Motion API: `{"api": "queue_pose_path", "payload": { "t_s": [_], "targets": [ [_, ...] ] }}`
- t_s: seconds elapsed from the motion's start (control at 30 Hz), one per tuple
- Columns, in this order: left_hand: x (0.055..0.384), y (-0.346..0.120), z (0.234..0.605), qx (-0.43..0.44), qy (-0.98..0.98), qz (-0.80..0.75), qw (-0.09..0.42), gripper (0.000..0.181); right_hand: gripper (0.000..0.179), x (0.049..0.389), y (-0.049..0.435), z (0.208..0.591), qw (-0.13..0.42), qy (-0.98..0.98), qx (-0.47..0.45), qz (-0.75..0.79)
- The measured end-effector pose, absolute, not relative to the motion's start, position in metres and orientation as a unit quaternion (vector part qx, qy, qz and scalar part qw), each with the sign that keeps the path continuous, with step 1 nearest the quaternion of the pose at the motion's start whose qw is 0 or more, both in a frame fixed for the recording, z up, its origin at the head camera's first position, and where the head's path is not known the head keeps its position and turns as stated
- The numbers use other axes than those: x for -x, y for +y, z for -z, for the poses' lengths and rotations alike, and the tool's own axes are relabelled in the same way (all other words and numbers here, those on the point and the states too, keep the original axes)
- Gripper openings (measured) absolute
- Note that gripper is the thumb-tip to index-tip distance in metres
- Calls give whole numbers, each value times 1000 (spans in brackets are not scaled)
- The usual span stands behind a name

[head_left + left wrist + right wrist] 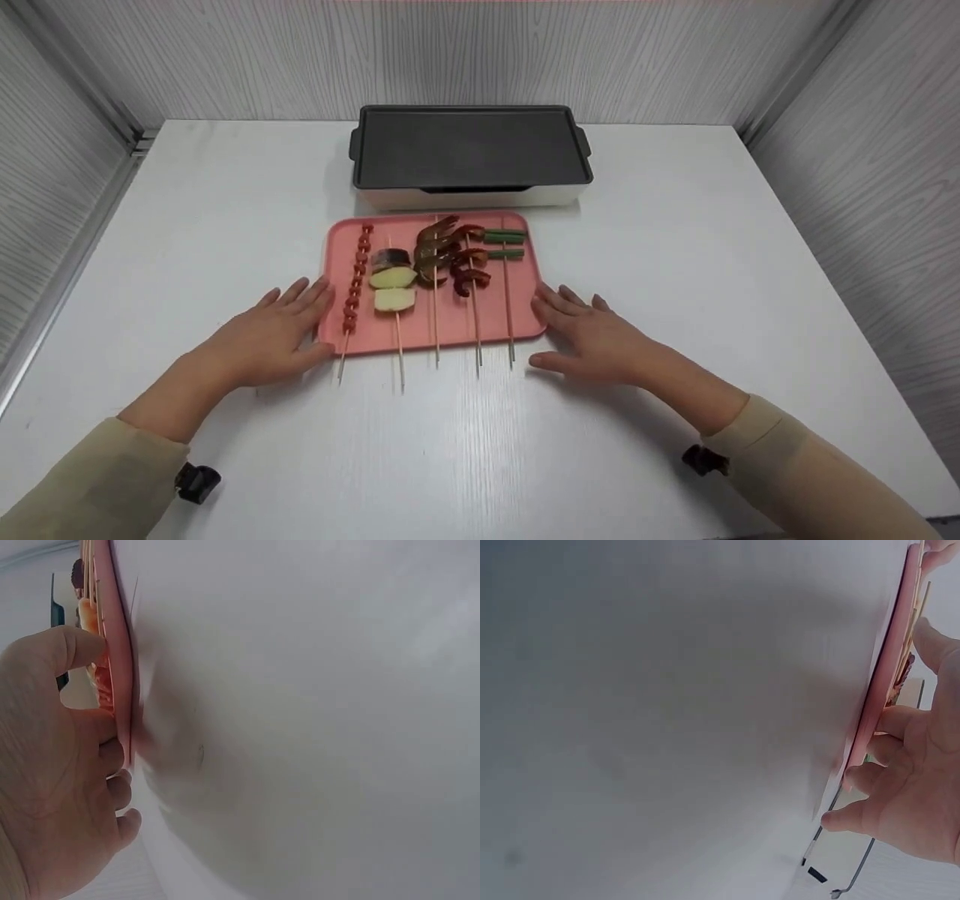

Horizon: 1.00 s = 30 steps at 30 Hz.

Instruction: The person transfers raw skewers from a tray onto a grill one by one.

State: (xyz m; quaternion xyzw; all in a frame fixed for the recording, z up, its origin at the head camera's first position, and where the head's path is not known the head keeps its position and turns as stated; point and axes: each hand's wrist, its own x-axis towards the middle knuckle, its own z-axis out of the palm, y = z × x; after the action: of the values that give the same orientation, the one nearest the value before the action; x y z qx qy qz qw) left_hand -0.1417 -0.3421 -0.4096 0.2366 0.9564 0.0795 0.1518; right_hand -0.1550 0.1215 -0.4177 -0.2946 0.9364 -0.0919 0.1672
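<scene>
A pink tray [457, 324] lies on the white table with several skewers across it. From left to right they carry small red pieces [358, 279], pale slices [394, 300] under a dark-skinned piece, shrimp [431, 259], reddish-brown curled pieces [472, 280] and green stalks [504, 237]. The sticks' lower ends stick out past the tray's near edge. My left hand [266, 341] has its extended fingers against the tray's left rim, thumb near the front corner. On the opposite side, my right hand [600, 341] touches the right rim with its fingertips. Neither hand holds a skewer.
Behind the tray stands a griddle with a flat dark plate [472, 146] and a white base [480, 198]. Grey wood-grain panels [465, 52] enclose the table [420, 457] at the back and both sides.
</scene>
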Motion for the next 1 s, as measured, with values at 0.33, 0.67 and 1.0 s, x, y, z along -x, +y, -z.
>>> {"api": "queue_pose_path", "payload": {
  "t_s": [0.33,0.67,1.0],
  "targets": [
    [152,-322,412,-250,952,-90,153,80,96,153,143,418,163,939,280,112],
    [160,-315,415,-272,947,-88,147,83,99,154,150,419,169,944,260,111],
    [159,-317,413,-276,945,-91,148,84,94,156,148,421,165,948,239,126]
  ]
}}
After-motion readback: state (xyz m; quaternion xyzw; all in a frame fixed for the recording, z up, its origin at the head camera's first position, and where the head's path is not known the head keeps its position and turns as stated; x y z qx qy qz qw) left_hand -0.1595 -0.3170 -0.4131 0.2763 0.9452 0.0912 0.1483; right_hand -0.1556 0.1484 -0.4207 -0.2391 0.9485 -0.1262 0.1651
